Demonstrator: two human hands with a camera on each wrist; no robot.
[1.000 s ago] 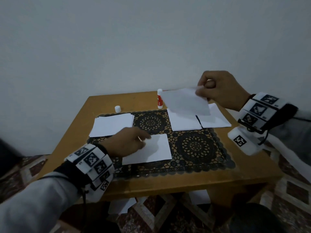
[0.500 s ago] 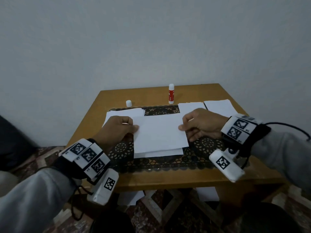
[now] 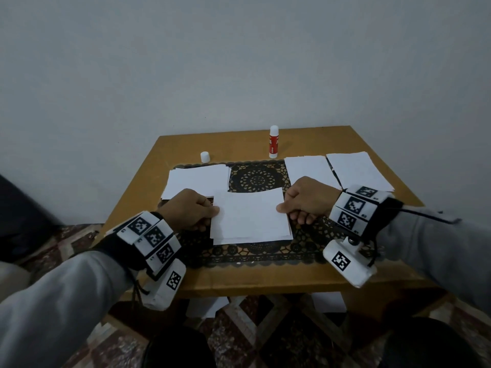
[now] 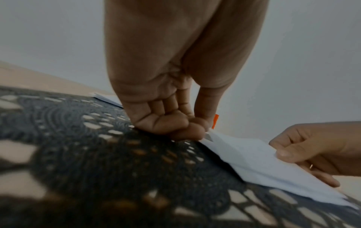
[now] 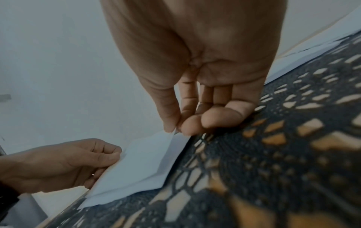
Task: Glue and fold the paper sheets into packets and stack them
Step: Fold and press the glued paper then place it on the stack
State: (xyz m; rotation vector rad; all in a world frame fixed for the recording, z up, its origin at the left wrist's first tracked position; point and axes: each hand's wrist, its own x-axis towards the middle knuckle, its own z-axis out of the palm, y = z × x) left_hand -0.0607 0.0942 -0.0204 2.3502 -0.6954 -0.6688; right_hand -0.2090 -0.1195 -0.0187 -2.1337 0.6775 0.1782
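Two white paper sheets [image 3: 249, 216] lie one over the other on the black lace mat [image 3: 257, 179] at the table's middle. My left hand [image 3: 191, 212] pinches the top sheet's left edge [image 4: 210, 136] between thumb and fingers. My right hand [image 3: 303, 201] pinches the right edge [image 5: 173, 134] the same way. In both wrist views the top sheet [image 5: 140, 162] is lifted slightly off the lower one. A red and white glue stick [image 3: 273, 142] stands uncapped at the back, with its white cap [image 3: 205, 156] to the left.
A stack of white sheets [image 3: 198, 180] lies at the back left of the mat. Two more paper piles [image 3: 309, 170] [image 3: 357, 170] lie at the back right. The wooden table [image 3: 265, 277] stands against a white wall. Papers lie on the floor under it.
One second ago my right hand carried a sheet in the air from the right. It brought the sheet down onto the middle sheet, and my left hand took its left edge.
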